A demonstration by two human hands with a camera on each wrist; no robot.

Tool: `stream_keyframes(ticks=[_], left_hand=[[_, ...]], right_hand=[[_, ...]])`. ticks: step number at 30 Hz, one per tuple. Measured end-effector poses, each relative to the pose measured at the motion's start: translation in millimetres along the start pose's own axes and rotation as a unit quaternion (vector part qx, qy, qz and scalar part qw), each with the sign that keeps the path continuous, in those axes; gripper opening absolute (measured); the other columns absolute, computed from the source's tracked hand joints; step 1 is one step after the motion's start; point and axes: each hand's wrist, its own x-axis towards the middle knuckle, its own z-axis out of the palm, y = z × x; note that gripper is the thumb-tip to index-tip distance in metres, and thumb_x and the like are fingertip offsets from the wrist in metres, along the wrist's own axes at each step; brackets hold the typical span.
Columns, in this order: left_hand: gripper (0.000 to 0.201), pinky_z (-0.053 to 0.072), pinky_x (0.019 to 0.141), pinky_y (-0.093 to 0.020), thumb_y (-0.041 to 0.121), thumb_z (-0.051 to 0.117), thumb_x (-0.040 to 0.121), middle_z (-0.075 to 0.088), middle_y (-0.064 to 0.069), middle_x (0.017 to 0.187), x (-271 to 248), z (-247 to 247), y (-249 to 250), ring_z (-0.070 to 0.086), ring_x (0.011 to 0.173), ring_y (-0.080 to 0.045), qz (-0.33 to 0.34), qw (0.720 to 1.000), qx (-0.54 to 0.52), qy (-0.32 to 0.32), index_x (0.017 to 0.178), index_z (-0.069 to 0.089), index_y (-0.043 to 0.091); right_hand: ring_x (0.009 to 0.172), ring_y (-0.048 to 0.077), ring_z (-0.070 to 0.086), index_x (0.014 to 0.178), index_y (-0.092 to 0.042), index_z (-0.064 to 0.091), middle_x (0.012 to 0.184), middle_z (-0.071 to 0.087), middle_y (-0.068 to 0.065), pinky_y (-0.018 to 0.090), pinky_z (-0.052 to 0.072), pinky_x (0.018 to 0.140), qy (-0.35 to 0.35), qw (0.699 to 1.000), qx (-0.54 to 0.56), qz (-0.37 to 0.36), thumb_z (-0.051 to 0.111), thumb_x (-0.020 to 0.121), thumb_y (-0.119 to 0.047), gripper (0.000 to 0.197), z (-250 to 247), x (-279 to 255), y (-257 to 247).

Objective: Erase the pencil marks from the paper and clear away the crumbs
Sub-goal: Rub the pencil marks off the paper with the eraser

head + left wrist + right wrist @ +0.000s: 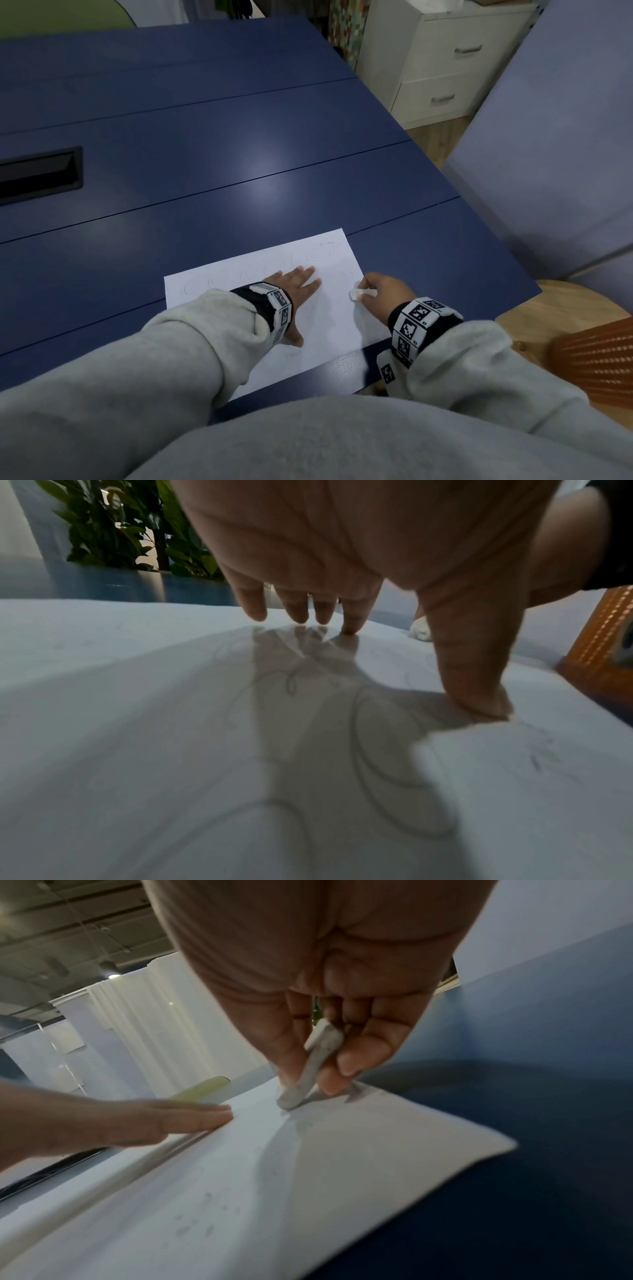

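— Sleeves fill the near edge of the head view. Where is the sheet?

— Paper [335, 322] lies flat on the blue bench [239, 171], near its front edge. Left hand [294, 291] rests on it, fingers spread flat.

— And the right?

— Right hand [383, 291] pinches the eraser [311, 1069], its tip touching the sheet.

— Handling?

— Thin, light, likely to slide or crease; hold it down beside the rubbing. Faint pencil marks [377, 750] remain.

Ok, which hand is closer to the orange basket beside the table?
Right. The right hand, pinching the eraser, is on the paper's basket-side edge; the left hand lies flat farther away from the orange basket.
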Motion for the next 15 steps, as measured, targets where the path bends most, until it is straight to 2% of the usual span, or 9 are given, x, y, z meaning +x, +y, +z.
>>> stream_keyframes(ticks=[3, 5, 7, 10, 12, 15], left_hand=[[0.124, 0.0, 0.118, -0.044, 0.053, 0.075, 0.074, -0.025, -0.002, 0.157, 5, 7, -4, -0.018, 0.146, -0.021, -0.005, 0.999, -0.026, -0.032, 0.151, -0.017, 0.021], [0.125, 0.0, 0.117, -0.045, 0.053, 0.075, 0.074, -0.027, -0.003, 0.157, 7, 8, -3, -0.018, 0.146, -0.022, -0.008, 0.999, -0.03, -0.036, 0.151, -0.018, 0.02], [0.125, 0.0, 0.117, -0.045, 0.052, 0.075, 0.074, -0.027, -0.002, 0.157, 8, 9, -2, -0.019, 0.146, -0.022, -0.01, 0.999, -0.03, -0.038, 0.15, -0.019, 0.02], [0.126, 0.0, 0.117, -0.046, 0.052, 0.075, 0.073, -0.027, -0.002, 0.157, 9, 10, -3, -0.019, 0.146, -0.022, -0.01, 0.999, -0.031, -0.037, 0.15, -0.019, 0.021], [0.126, 0.0, 0.117, -0.046, 0.053, 0.076, 0.073, -0.027, -0.001, 0.157, 10, 10, -4, -0.019, 0.146, -0.022, -0.009, 0.999, -0.032, -0.04, 0.15, -0.019, 0.021], [0.126, 0.001, 0.117, -0.047, 0.054, 0.076, 0.073, -0.027, -0.001, 0.157, 10, 10, -5, -0.019, 0.146, -0.021, -0.007, 0.998, -0.034, -0.043, 0.15, -0.019, 0.021]], right_hand=[[0.078, 0.016, 0.052, 0.088, -0.021, 0.051, 0.103, 0.063, 0.002, 0.012, 0.033, 0.051, 0.006, 1.0, -0.001, -0.007, 0.056, 0.09, -0.02, 0.006, -2, -5, -2], [0.079, 0.017, 0.053, 0.087, -0.02, 0.05, 0.095, 0.06, 0.0, 0.016, 0.036, 0.052, -0.005, 1.0, -0.015, -0.016, 0.058, 0.089, -0.022, 0.008, 1, -11, -5], [0.081, 0.018, 0.054, 0.091, -0.02, 0.053, 0.091, 0.056, -0.001, 0.023, 0.041, 0.06, -0.037, 0.997, -0.047, -0.043, 0.058, 0.088, -0.022, 0.006, 9, -17, -11], [0.086, 0.018, 0.053, 0.1, -0.017, 0.058, 0.091, 0.054, -0.004, 0.026, 0.043, 0.072, -0.069, 0.991, -0.082, -0.079, 0.056, 0.086, -0.022, 0.014, 16, -19, -17], [0.085, 0.016, 0.051, 0.103, -0.017, 0.059, 0.093, 0.052, -0.004, 0.024, 0.04, 0.071, -0.05, 0.995, -0.068, -0.059, 0.057, 0.087, -0.023, 0.017, 7, -11, -17], [0.081, 0.017, 0.052, 0.097, -0.015, 0.059, 0.09, 0.054, -0.002, 0.022, 0.037, 0.067, 0.005, 1.0, -0.024, -0.01, 0.056, 0.087, -0.021, 0.012, -2, -1, -15]])
